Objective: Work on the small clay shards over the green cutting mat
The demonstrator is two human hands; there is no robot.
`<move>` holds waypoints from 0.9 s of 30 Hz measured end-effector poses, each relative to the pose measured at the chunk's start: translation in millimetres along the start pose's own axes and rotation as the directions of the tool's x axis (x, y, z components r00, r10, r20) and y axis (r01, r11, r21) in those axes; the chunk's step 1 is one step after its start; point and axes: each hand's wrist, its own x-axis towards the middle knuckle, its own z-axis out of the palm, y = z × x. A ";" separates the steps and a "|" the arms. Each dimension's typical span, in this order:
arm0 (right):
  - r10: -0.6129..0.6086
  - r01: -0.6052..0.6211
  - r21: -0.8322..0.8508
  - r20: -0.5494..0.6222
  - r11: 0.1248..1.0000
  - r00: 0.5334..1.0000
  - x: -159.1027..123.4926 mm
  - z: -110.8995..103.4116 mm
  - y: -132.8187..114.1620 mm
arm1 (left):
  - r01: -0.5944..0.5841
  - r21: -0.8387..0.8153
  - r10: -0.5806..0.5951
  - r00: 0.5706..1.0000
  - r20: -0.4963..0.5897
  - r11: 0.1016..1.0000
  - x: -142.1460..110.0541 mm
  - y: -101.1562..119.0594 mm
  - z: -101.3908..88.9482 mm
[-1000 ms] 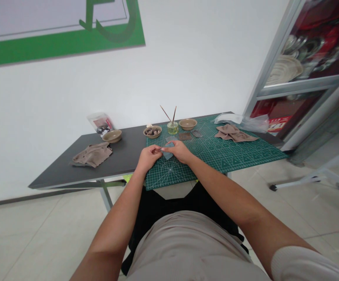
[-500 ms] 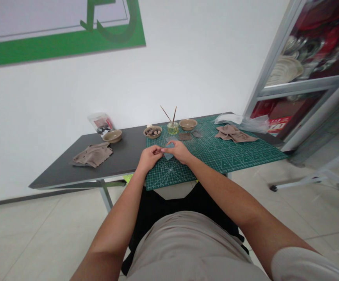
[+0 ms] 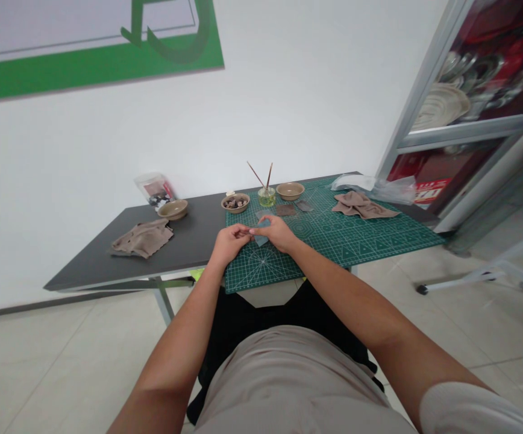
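Over the near left part of the green cutting mat (image 3: pixel 329 241), my two hands meet. My right hand (image 3: pixel 278 234) is closed on a small blue-grey sheet (image 3: pixel 261 240) that looks like sandpaper, thumb pointing left. My left hand (image 3: pixel 233 242) is pinched beside it, fingertips at the sheet's left edge; whatever it holds is too small and hidden to make out. Just beyond my hands, a brown sheet (image 3: pixel 285 210) and a grey sheet (image 3: pixel 304 205) lie flat on the mat.
Behind stand a bowl of small brown pieces (image 3: pixel 235 204), a glass jar (image 3: pixel 266 197) with two thin brushes and a tan bowl (image 3: pixel 290 191). A brown cloth (image 3: pixel 363 206) and plastic bag (image 3: pixel 383 188) lie right. Another cloth (image 3: pixel 143 238), bowl (image 3: pixel 173 210) and pouch (image 3: pixel 155 190) are left.
The blue-grey sheet's visible face has tilted slightly between my fingers. Both hands stay in nearly the same place, and the things on the table have not moved.
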 end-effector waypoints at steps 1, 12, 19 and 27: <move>-0.003 0.003 -0.040 -0.008 0.999 1.000 -0.4 -0.1 -0.7 | -0.005 0.036 0.005 1.000 -0.003 0.999 -0.3 0.8 -0.1; 0.056 -0.058 0.105 0.020 0.993 0.998 -1.1 -0.3 -4.6 | 0.009 -0.024 -0.009 1.000 0.000 1.000 -1.7 2.9 -0.1; 0.130 -0.143 0.217 0.072 0.966 0.989 0.8 0.0 -5.4 | -0.001 -0.084 0.001 1.000 0.003 0.996 -1.1 -0.3 -0.4; 0.101 -0.109 0.120 0.069 0.987 0.992 -1.0 -0.7 -5.8 | -0.022 0.091 0.023 1.000 -0.007 0.996 -1.5 2.8 0.3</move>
